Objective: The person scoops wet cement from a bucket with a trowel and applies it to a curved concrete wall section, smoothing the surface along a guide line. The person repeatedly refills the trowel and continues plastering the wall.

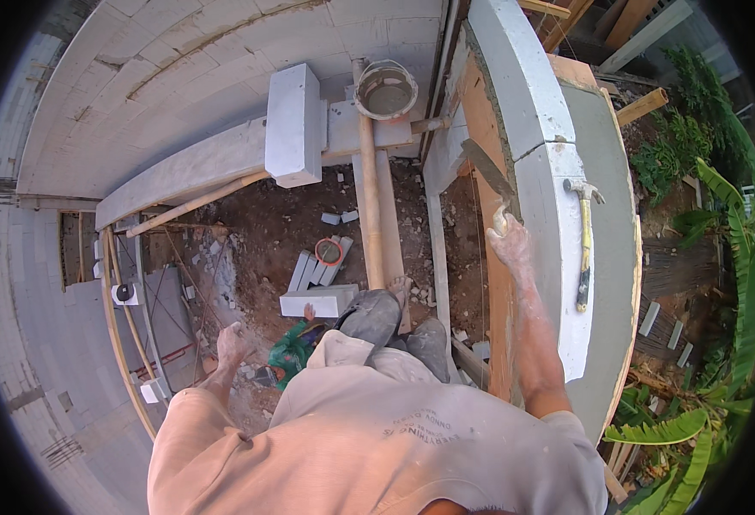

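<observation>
My right hand (510, 240) is closed round the handle of a trowel (489, 174), at the inner side of a wall of pale blocks (549, 227). The trowel's blade points away from me, beside a rough line of mortar along the wall. On top of the blocks lies a hammer (584, 249) with a yellow and black handle, just right of that hand. My left hand (233, 348) hangs out to the left with its fingers curled; whatever they may hold is hidden.
Under my feet run a bamboo pole (367, 197) and a plank (383, 223), high above the dirt ground. A mortar bucket (386, 90) and a large white block (293, 124) stand ahead. Below, a person in green (290, 354) is near stacked blocks (319, 300). Banana leaves (742, 283) grow at right.
</observation>
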Available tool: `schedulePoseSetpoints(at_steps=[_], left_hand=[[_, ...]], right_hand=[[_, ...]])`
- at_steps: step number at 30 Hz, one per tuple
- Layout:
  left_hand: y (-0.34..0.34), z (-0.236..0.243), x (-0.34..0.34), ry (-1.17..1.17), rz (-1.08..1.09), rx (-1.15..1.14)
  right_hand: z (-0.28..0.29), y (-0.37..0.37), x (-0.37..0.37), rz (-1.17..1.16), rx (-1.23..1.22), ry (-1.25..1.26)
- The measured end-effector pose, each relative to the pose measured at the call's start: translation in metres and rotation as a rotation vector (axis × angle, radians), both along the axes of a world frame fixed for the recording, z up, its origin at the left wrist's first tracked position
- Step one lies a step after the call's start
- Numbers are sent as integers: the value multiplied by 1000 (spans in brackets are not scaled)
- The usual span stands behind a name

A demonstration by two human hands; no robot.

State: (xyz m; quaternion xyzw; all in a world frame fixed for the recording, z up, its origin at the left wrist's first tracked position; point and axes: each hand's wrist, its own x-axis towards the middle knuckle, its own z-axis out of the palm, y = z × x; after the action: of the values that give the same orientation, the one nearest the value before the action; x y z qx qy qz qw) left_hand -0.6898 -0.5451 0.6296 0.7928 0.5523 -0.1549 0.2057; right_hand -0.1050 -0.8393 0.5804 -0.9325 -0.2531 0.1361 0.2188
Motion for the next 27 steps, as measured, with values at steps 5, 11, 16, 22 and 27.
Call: schedulePoseSetpoints(at_steps=[5, 11, 16, 22, 27], left_hand=[[-13, -18, -35, -56, 216, 60], [-63, 10, -31, -54, 438, 206], [-2, -10, 67, -306, 536, 218], [87, 20, 133, -340, 510, 88], [185, 21, 187, -471, 260, 553]], right_hand=[[-28, 41, -41, -75, 73, 420], [-50, 98, -93, 148, 39, 527], [-13, 159, -44, 50, 135, 842], [-13, 243, 32, 266, 18, 722], [0, 251, 76, 154, -109, 719]])
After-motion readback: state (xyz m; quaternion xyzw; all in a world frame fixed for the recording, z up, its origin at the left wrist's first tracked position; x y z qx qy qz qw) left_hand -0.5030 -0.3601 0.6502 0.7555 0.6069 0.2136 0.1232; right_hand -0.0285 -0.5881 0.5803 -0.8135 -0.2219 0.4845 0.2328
